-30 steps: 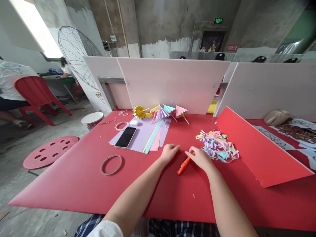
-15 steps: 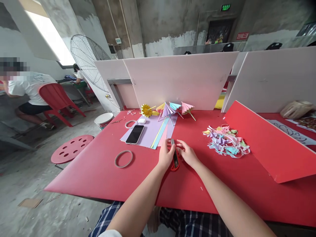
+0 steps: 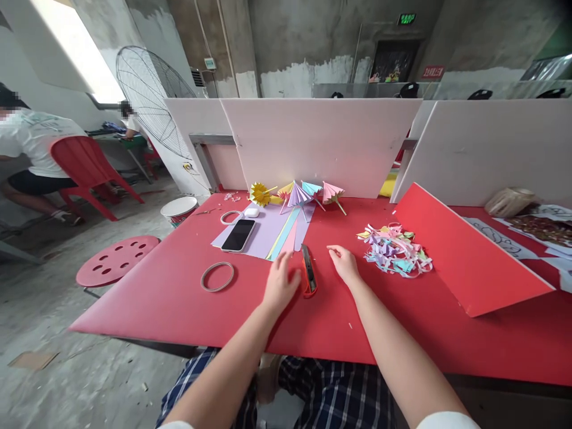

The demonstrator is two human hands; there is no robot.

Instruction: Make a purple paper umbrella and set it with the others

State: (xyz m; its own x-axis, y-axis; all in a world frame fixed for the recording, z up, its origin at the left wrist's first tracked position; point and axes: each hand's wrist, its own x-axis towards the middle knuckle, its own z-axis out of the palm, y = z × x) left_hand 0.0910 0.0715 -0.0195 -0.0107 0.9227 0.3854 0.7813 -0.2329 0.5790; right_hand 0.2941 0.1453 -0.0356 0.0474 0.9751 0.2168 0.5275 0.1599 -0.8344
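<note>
A red utility knife (image 3: 309, 273) lies on the red table between my hands, touched by neither. Just left of it is my left hand (image 3: 280, 283), fingers apart and empty, near the lower edge of the purple paper (image 3: 263, 235). My right hand (image 3: 343, 264) hovers to the knife's right, fingers loosely curled with a gap and nothing visible in them. Pink, blue and yellow strips lie on the purple paper, and a phone (image 3: 238, 235) rests on its left part. Small paper umbrellas (image 3: 298, 195) stand at the back beside a yellow folded paper piece (image 3: 260, 194).
Shredded paper strips (image 3: 397, 250) are heaped on the right, beside a slanted red board (image 3: 469, 250). A tape ring (image 3: 217, 277) lies at the left, another (image 3: 231, 217) near a white case (image 3: 251, 212). A partition (image 3: 313, 146) closes the back. A person sits far left.
Both hands have moved apart from the utility knife, the left one to the left and the right one to the right. The knife now lies free. The whole view has shifted slightly.
</note>
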